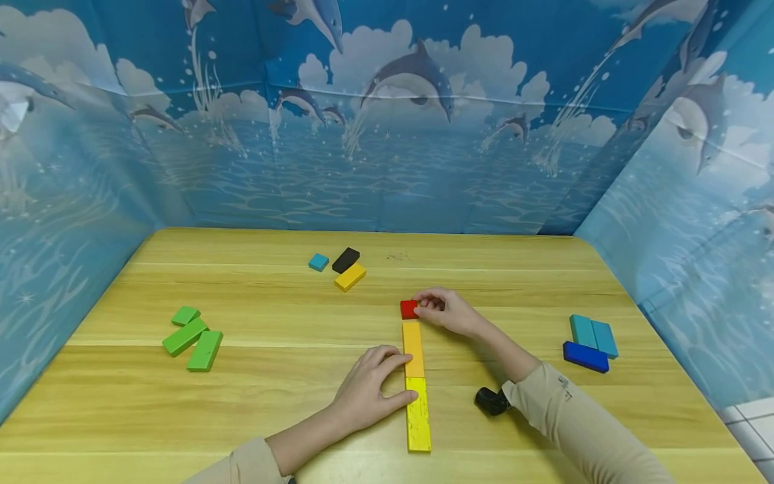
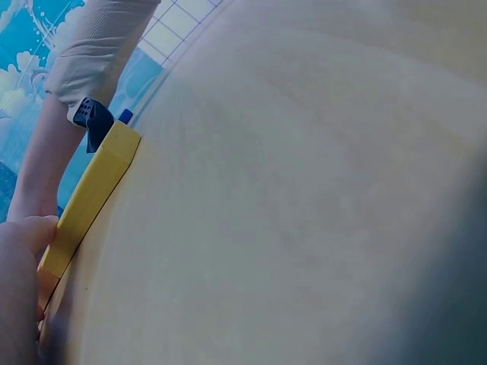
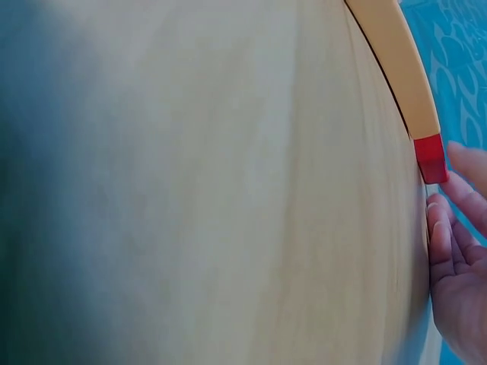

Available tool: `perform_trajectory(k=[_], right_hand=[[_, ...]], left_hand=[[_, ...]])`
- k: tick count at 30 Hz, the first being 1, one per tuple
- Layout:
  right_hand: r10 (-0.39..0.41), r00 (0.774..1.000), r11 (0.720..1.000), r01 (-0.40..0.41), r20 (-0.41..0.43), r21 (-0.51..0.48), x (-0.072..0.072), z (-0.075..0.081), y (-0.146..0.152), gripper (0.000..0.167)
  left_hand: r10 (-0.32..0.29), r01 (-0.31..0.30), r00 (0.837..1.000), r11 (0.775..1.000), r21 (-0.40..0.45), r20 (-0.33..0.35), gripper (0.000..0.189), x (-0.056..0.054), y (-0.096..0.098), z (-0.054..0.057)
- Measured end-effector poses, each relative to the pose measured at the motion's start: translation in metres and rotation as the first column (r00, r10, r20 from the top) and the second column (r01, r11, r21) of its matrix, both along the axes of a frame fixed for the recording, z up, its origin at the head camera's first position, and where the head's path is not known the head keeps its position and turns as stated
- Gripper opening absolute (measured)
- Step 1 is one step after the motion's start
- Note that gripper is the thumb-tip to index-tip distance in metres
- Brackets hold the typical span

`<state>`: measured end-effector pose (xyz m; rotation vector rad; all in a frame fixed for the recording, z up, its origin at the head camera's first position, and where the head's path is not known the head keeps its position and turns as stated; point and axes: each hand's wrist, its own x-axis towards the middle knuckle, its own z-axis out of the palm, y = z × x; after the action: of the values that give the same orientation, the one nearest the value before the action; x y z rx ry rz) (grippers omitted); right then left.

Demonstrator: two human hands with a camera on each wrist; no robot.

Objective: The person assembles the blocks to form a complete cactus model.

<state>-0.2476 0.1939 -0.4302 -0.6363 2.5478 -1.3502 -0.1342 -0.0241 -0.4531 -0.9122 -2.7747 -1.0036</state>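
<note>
In the head view, a yellow block (image 1: 418, 427) and an orange block (image 1: 414, 336) lie end to end in a line. My left hand (image 1: 369, 386) lies at their left side, its thumb over the yellow block and its index finger over the orange one, both loosely extended. Just past the orange block's far end sits a small red block (image 1: 408, 309). My right hand (image 1: 447, 310) pinches it lightly at its right edge, thumb on the near side and index fingertip by the far corner. The right wrist view shows the red block (image 3: 431, 158) close against the orange block (image 3: 403, 68).
Several green blocks (image 1: 205, 351) lie at the left. Toward the back are a small light blue block (image 1: 318, 262), a black block (image 1: 346, 259) and another yellow block (image 1: 350, 277). At the right lie teal blocks (image 1: 583, 331) and a dark blue block (image 1: 585, 357).
</note>
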Motion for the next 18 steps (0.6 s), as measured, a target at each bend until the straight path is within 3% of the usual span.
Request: perform_trajectory(k=[6,11,13,18], right_hand=[[-0.036,0.999,0.999,0.036,0.002,0.008,0.002,0.003,-0.005,0.026],[-0.017,0.999,1.000,0.018,0.036,-0.009,0.014,0.024,-0.011,0.025],[-0.013,0.999,1.000,0.014,0.042,-0.016,0.013,0.022,-0.009,0.025],[-0.003,1.000,1.000,0.004,0.030,-0.027,0.001,0.000,0.000,0.025]], left_hand=[[-0.001,0.001,1.000,1.000,0.003,0.007,0.053,0.000,0.000,0.001],[0.001,-0.001,1.000,1.000,0.003,0.013,0.053,0.001,0.000,0.000],[0.001,-0.001,1.000,1.000,0.004,0.015,0.054,0.001,0.000,0.000],[0.001,-0.001,1.000,1.000,0.004,0.022,0.053,0.001,0.000,0.001]])
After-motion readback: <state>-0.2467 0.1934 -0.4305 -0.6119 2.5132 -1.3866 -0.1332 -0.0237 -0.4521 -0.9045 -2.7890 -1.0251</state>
